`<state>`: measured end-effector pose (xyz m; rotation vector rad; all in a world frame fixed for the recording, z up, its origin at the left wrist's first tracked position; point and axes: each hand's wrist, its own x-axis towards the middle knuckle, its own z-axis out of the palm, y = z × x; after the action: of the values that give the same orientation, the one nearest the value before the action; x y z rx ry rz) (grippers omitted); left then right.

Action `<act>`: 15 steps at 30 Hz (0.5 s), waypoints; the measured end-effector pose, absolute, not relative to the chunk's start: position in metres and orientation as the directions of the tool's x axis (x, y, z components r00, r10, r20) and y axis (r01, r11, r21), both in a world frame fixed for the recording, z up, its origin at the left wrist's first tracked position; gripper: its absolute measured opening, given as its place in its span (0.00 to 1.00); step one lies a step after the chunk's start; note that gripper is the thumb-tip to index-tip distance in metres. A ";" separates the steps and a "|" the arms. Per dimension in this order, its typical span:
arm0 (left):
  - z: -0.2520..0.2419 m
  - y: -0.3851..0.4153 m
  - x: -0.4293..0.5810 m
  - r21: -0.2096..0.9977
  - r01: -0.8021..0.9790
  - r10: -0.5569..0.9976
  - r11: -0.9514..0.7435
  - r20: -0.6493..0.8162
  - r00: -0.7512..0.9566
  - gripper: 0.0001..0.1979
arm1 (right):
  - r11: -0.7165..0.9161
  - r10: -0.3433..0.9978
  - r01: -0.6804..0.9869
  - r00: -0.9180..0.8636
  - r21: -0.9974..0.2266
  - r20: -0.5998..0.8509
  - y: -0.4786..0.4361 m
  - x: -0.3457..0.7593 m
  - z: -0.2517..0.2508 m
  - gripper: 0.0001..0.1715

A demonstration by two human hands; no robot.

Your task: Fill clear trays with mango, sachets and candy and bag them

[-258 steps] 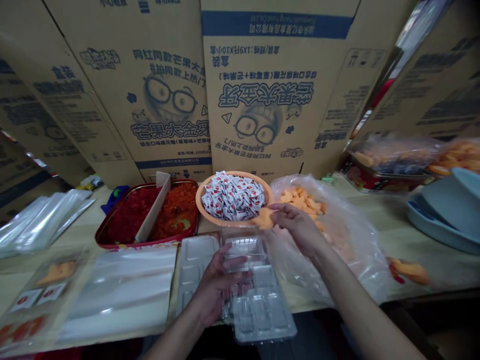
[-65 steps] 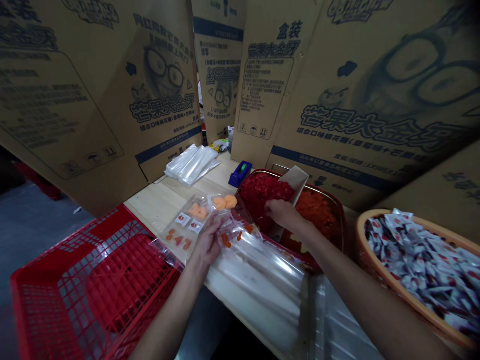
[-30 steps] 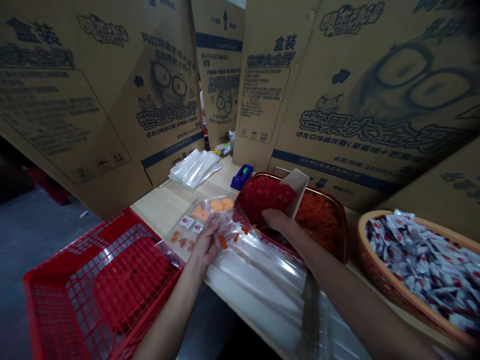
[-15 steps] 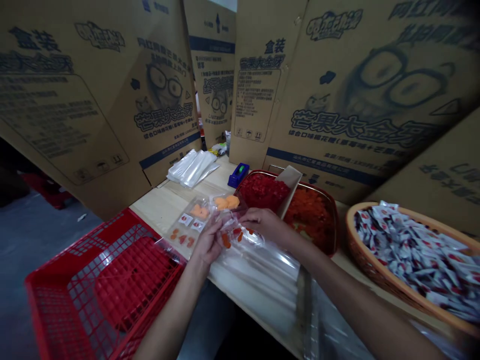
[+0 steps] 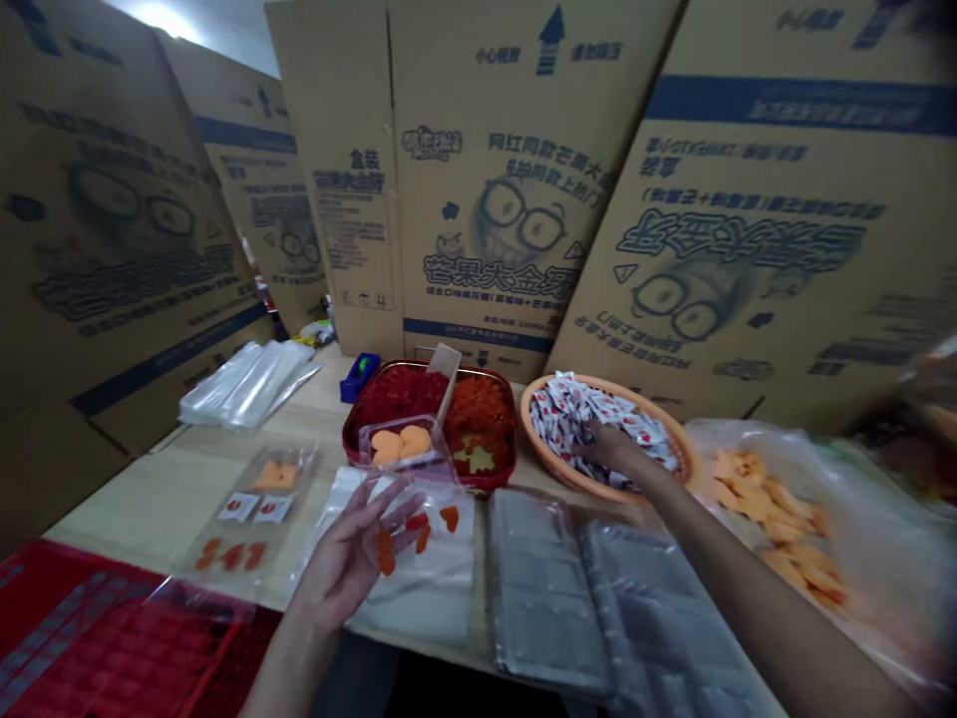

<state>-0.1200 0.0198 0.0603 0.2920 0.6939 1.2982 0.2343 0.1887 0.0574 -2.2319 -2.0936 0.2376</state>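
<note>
My left hand (image 5: 350, 548) grips a clear plastic tray (image 5: 430, 474) by its left side, above the table. Flat orange pieces (image 5: 402, 445) lie in its far compartment, and several small red-orange pieces (image 5: 423, 537) show nearer the hand. My right hand (image 5: 609, 447) reaches into an orange basket (image 5: 677, 424) heaped with small white-and-red sachets (image 5: 564, 409). Its fingertips are hidden among the sachets, so their grip does not show. A filled clear tray (image 5: 250, 509) with orange pieces, two sachets and red-orange pieces lies on the table to the left.
A red container (image 5: 351, 449) of red and orange pieces, with a divider (image 5: 447, 374), stands behind the left hand. Stacked clear trays (image 5: 538, 588) lie front right. A plastic bag (image 5: 871, 529) holds orange pieces. Clear bags (image 5: 250, 384), a tape dispenser (image 5: 360, 377), cartons (image 5: 493, 189) and a red crate (image 5: 97, 648) surround.
My right hand has left the clear tray and moved right into the sachet basket. The left hand still holds the tray. The view has turned right.
</note>
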 end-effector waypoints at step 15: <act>0.038 0.053 -0.003 0.530 -0.733 0.904 0.427 -0.274 0.329 0.36 | -0.069 0.993 0.975 0.046 -0.210 -0.112 0.201 0.262 0.033 0.12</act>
<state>-0.0028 0.0534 0.0379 0.3375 0.5838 1.0973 0.2616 0.2007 0.0327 -2.2158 -2.0892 0.3484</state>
